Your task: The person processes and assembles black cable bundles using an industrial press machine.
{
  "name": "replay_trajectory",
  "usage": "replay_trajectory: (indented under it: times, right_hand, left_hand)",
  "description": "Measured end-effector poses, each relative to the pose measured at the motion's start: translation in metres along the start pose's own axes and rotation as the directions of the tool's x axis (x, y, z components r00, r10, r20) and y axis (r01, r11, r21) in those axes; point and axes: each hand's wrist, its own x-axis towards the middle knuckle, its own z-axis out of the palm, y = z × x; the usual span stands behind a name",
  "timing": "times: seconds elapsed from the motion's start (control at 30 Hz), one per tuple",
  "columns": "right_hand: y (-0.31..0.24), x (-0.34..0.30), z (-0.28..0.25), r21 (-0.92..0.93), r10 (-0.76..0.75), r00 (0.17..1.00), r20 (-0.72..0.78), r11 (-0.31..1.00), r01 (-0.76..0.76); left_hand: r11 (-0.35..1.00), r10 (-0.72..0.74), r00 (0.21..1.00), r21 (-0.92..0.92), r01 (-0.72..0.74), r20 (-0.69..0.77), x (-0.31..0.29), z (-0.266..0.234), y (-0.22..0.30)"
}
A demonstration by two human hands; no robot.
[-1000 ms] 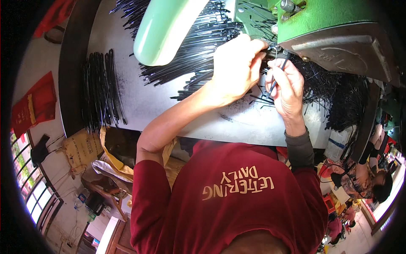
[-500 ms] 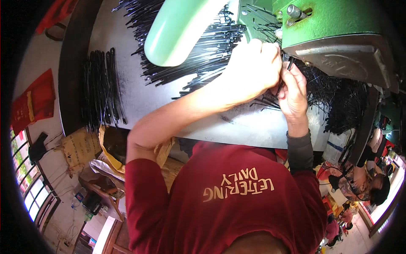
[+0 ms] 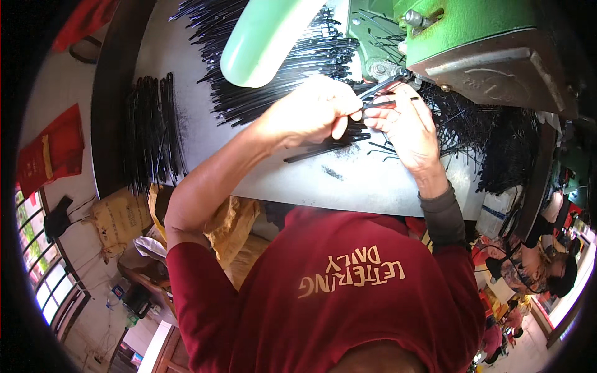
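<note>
My left hand (image 3: 314,112) is closed, pinching the end of a thin black rod (image 3: 382,86) that slants up toward the green machine. Close beside it, my right hand (image 3: 410,133) has its fingers closed around a second thin black rod (image 3: 392,103), just below the first. The fingertips of the two hands nearly meet. Behind my left hand lies a broad heap of similar black rods (image 3: 249,99), mostly side by side. More loose rods (image 3: 472,124) are tangled under the machine, right of my right hand. The exact kind of rod cannot be made out.
A green machine (image 3: 479,25) with a dark metal underside overhangs the grey table (image 3: 280,180) at the right. A pale green rounded arm (image 3: 267,43) reaches over the heap. Another rod bundle (image 3: 152,130) lies far left. At the right, a person (image 3: 528,267) sits.
Both hands have drawn back from the machine, the left one moving left and down. The rods between them now show plainly, with one slanting between the left hand and the machine.
</note>
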Motion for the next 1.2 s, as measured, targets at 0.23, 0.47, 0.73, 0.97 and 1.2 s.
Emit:
replay_trajectory:
  times: [0.23,0.47,0.73,0.97,1.2]
  right_hand:
    - [0.007,0.012,-0.008,0.292,0.068,0.995,0.078,0.952,-0.088]
    - [0.004,-0.008,-0.042,0.394,-0.216,0.976,-0.017,0.896,0.205]
    - [-0.004,0.007,-0.056,0.385,-0.317,0.936,-0.154,0.853,0.352]
    - [-0.003,0.008,-0.044,0.265,-0.354,0.924,-0.142,0.886,0.38]
    - [0.0,0.006,-0.05,0.297,-0.349,0.926,-0.147,0.877,0.377]
  left_hand:
    - [0.94,0.155,0.988,0.309,-0.141,-0.023,-0.008,0.007,0.011]
    - [0.862,0.1,0.954,-0.455,-0.224,-0.281,-0.019,-0.004,-0.015]
    - [0.475,0.173,0.92,-0.788,-0.391,-0.352,0.048,0.036,-0.013]
    - [0.496,0.208,0.865,-0.713,-0.496,-0.457,0.055,0.037,-0.021]
    - [0.498,0.27,0.819,-0.655,-0.569,-0.506,0.056,0.041,-0.024]
